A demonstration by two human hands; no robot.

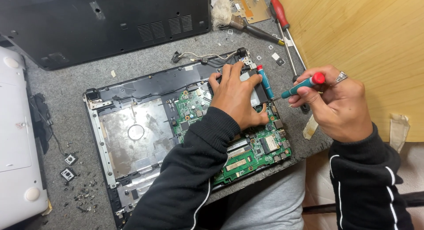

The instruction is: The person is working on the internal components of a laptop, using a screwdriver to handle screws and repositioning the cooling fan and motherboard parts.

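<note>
The fingers of the right hand (338, 104) pinch a teal screwdriver with a red cap (302, 85), its tip angled down towards the right edge of the opened laptop base (145, 124). The left hand (236, 97) lies spread and flat on the black cooling fan (258, 91), pressing it, gripping nothing. Below those fingers runs the green circuit board (256, 150); beyond them lie a brush (234, 20) and a red-handled screwdriver (280, 13).

Opened laptop base (132, 137), black chassis, lies flat and skewed on the grey worktop (66, 93), near its front edge. Green motherboard (247, 150) exposed in the right half, bare metal bay on the left. Teal precision screwdriver (300, 85) with red cap, tilted, tip at the chassis's right rear corner by the black fan (258, 95).
</note>
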